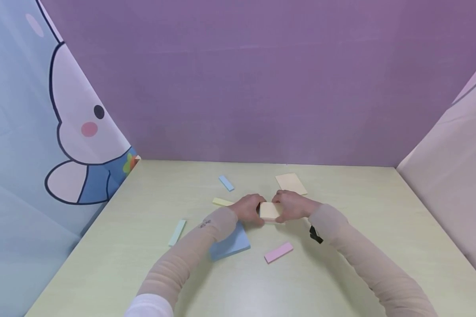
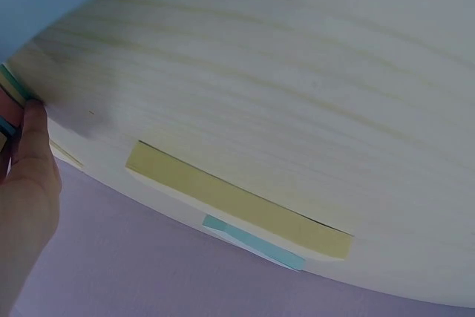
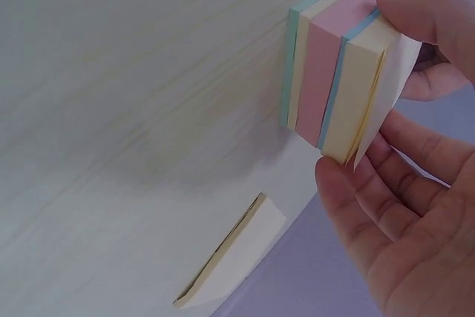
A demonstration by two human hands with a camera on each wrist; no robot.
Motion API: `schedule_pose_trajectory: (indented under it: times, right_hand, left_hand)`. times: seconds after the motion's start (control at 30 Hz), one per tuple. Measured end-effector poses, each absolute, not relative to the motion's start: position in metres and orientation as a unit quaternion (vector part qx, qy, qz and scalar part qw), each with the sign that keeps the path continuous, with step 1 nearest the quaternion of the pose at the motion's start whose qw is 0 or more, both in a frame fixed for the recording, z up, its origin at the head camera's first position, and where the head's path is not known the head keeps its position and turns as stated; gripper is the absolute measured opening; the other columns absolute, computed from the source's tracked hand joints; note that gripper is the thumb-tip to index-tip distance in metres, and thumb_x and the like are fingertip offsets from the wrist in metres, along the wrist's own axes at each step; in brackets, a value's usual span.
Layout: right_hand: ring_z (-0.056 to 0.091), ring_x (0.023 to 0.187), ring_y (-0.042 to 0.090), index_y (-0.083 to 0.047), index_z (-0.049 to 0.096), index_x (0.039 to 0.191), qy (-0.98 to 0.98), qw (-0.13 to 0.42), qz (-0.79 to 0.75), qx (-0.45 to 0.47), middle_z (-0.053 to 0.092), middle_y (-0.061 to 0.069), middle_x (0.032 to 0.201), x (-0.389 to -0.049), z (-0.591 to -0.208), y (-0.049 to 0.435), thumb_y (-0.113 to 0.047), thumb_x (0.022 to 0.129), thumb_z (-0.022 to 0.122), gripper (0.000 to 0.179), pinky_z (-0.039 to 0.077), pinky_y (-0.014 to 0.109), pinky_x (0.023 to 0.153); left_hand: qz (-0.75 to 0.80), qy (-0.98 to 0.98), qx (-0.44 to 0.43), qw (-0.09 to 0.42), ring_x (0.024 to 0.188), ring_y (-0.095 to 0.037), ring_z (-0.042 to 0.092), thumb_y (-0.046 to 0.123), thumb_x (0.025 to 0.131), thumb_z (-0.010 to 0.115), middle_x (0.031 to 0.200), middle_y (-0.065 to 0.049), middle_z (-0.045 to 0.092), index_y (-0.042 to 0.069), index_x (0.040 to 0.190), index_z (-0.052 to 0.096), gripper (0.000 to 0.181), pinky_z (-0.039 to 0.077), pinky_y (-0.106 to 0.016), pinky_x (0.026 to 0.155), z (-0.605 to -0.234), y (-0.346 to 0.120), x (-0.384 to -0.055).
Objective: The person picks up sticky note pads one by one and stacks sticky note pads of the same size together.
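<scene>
Both hands hold a small stack of sticky note pads (image 1: pixel 269 210) on the table. In the right wrist view the stack (image 3: pixel 334 72) shows green, cream, pink, blue and thicker cream layers, with a few top sheets lifting slightly. My left hand (image 1: pixel 249 208) grips its left side; in the left wrist view its fingers (image 2: pixel 33 128) touch the layered edge. On the right side, my right hand (image 1: pixel 295 206) holds the stack between thumb (image 3: pixel 423 14) and fingers. A blue square pad (image 1: pixel 236 243) lies by the left forearm, partly hidden under it.
Narrow note strips lie around: yellow (image 1: pixel 222 202), light blue (image 1: pixel 226 183), green (image 1: pixel 177 232) and pink (image 1: pixel 279 252). A cream square pad (image 1: pixel 291 182) sits behind the right hand. A purple backdrop (image 1: pixel 262 88) rises at the table's far edge, with printed cloths at both sides.
</scene>
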State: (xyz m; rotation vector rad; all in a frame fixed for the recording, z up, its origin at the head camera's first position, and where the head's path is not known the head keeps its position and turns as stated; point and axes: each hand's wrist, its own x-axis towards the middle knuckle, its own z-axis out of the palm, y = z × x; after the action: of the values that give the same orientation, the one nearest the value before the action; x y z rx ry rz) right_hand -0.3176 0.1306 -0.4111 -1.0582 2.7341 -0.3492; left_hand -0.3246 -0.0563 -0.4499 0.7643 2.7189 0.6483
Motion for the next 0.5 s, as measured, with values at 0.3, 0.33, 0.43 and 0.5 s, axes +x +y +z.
schedule_pose_trajectory:
  times: [0.3,0.33,0.43,0.5]
  right_hand:
    - [0.047,0.077,0.013,-0.005,0.065,0.101,0.923,0.098,-0.122,-0.351,0.054,0.0,0.09,-0.3202,-0.4143,0.1297,-0.027,0.065,0.079,0.044,0.041,0.026,0.069]
    - [0.048,0.077,0.013,-0.005,0.065,0.101,0.923,0.098,-0.123,-0.352,0.054,0.0,0.09,-0.32,-0.4141,0.1295,-0.027,0.065,0.079,0.044,0.041,0.026,0.069]
    - [0.048,0.076,0.013,-0.005,0.065,0.101,0.922,0.1,-0.126,-0.353,0.055,0.001,0.09,-0.3198,-0.4141,0.1301,-0.027,0.065,0.079,0.044,0.041,0.026,0.068]
    - [0.048,0.076,0.014,-0.004,0.065,0.101,0.92,0.1,-0.129,-0.356,0.055,0.001,0.09,-0.3198,-0.4138,0.1306,-0.026,0.065,0.078,0.044,0.041,0.027,0.068]
  left_hand:
    - [0.221,0.93,0.27,0.114,0.081,-0.011,0.051,0.02,0.064,0.08,0.094,0.001,0.059,0.006,0.109,0.062,0.05,0.041,-0.022,0.074,-0.4492,-0.0564,-0.3254]
    - [0.221,0.93,0.27,0.114,0.081,-0.011,0.051,0.02,0.064,0.08,0.094,0.0,0.059,0.006,0.109,0.062,0.051,0.041,-0.022,0.074,-0.4494,-0.0563,-0.3255]
    - [0.217,0.93,0.273,0.113,0.081,-0.012,0.051,0.02,0.065,0.08,0.094,0.0,0.059,0.006,0.109,0.062,0.05,0.041,-0.022,0.074,-0.4497,-0.0561,-0.3255]
    - [0.216,0.93,0.274,0.113,0.081,-0.012,0.051,0.02,0.065,0.08,0.093,0.001,0.059,0.006,0.109,0.062,0.05,0.041,-0.022,0.073,-0.4497,-0.0559,-0.3257]
